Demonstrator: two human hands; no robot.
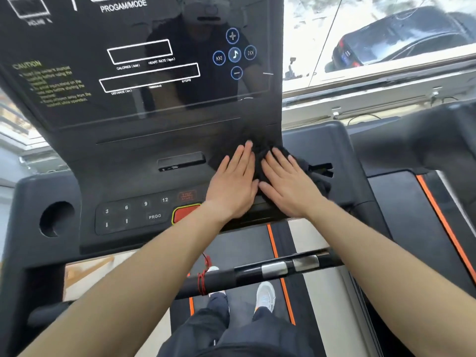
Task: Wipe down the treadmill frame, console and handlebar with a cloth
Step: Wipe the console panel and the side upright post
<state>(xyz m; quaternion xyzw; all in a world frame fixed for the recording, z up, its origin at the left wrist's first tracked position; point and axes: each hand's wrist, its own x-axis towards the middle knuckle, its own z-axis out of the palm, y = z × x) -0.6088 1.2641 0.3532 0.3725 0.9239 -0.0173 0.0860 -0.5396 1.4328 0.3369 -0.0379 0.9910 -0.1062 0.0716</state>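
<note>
A dark cloth (pixel 262 161) lies crumpled on the lower right part of the black treadmill console (pixel 123 140). My left hand (pixel 233 182) presses flat on the cloth's left side, fingers together and pointing away from me. Beside it, my right hand (pixel 286 185) presses flat on the cloth's right side; the thumbs nearly touch. Most of the cloth is hidden under both palms. The black handlebar (pixel 257 275) with silver sensor plates crosses below my forearms.
A button panel (pixel 134 215) and a red stop key (pixel 184 213) sit left of my left wrist. A round cup holder (pixel 55 219) is at the far left. The belt (pixel 240 253) with orange stripes and my feet show below. A window with a parked car (pixel 401 39) lies beyond.
</note>
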